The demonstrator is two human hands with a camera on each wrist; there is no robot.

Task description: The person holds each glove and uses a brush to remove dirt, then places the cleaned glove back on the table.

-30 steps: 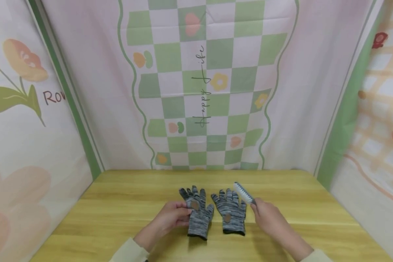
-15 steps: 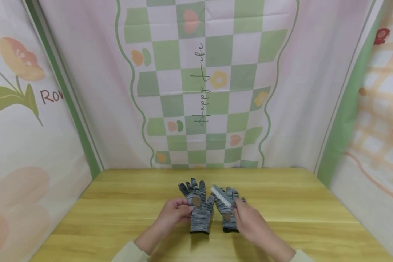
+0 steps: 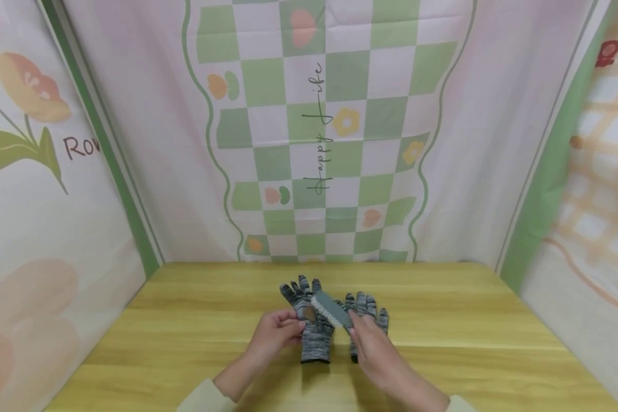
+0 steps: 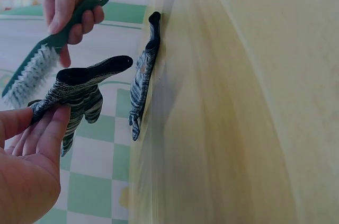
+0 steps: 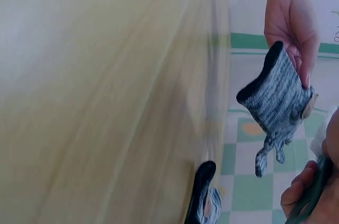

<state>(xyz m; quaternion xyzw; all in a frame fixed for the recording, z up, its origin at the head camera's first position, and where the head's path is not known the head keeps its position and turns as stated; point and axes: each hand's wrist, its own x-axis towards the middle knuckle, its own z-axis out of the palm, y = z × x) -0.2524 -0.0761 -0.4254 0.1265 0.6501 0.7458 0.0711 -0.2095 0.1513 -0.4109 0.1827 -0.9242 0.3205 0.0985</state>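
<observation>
My left hand (image 3: 274,333) and right hand (image 3: 375,348) are bare; my pale cream sleeves (image 3: 206,396) show at seven and five o'clock.

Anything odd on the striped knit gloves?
Yes: a roundish brown patch on the gray-and-black striped knit glove in the left hand. It interrupts the knit's pattern; stain or attached piece, can't tell.

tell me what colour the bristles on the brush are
The bristles are white, showing best in the left wrist view.

This is a curtained booth: printed drapes (image 3: 335,166) (three sides), wooden table (image 3: 453,309).
</observation>
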